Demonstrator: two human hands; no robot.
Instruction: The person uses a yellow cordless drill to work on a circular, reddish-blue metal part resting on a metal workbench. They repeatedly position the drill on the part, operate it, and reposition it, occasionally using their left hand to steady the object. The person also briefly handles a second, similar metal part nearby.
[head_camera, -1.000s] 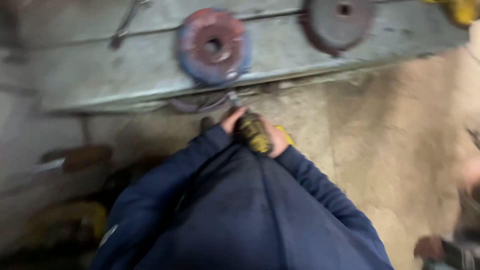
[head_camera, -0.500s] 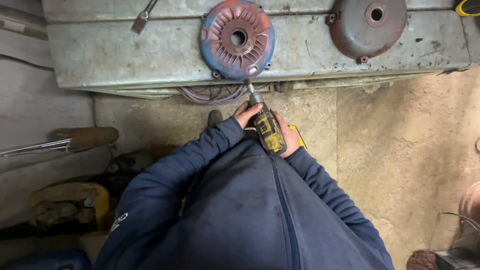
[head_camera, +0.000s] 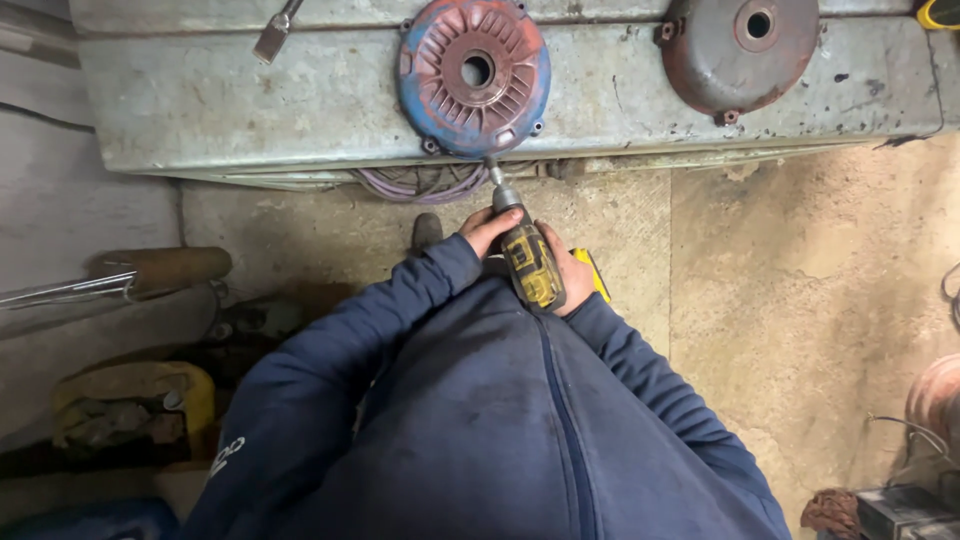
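Observation:
I hold a yellow and black cordless driver (head_camera: 530, 262) with both hands. My left hand (head_camera: 485, 228) wraps its front body; my right hand (head_camera: 568, 275) grips its back and handle. The driver's bit (head_camera: 494, 176) points up at the lower edge of a round blue and red ribbed motor end cover (head_camera: 474, 75) lying on a grey metal bench (head_camera: 250, 100). A second, rust-brown end cover (head_camera: 740, 52) lies on the bench to the right. Both arms wear dark blue sleeves.
Purple wire coils (head_camera: 420, 185) hang under the bench edge. A flat metal tool (head_camera: 275, 32) lies on the bench at left. A brown-handled tool (head_camera: 160, 268) and a yellow object (head_camera: 135, 400) sit on the floor at left. Rusty parts (head_camera: 935, 400) stand at right.
The view has steadied and shifted so the bench sits higher in frame. The driver's bit has come up closer to the blue cover's lower edge. Both hands keep their grip.

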